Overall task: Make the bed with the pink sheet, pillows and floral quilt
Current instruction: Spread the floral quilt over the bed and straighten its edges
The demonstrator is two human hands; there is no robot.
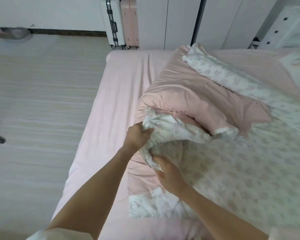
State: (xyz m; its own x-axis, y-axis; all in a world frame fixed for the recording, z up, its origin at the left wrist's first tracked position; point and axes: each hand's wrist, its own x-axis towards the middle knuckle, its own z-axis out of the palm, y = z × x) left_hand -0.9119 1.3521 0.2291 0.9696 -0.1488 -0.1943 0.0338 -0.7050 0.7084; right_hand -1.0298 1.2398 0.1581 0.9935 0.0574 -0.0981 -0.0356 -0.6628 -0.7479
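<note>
The pink sheet (pixel 121 87) covers the mattress and lies smooth along its left side. The floral quilt (pixel 241 167), white with a faint flower print and a pink underside, lies rumpled over the bed's middle and right, with pink folds turned up. My left hand (pixel 137 135) grips a bunched floral edge of the quilt near the bed's middle. Just below it, my right hand (pixel 168 172) grips the same bunched edge. No pillow shows clearly; a white and pink shape at the far right edge is cut off.
Pale wood-look floor (pixel 42 101) stretches to the left of the bed. A white suitcase (pixel 113 23) and a pink suitcase (pixel 130 23) stand against the far wall. White wardrobe doors (pixel 180 19) rise behind the bed, with a white drawer unit (pixel 277 26) at the back right.
</note>
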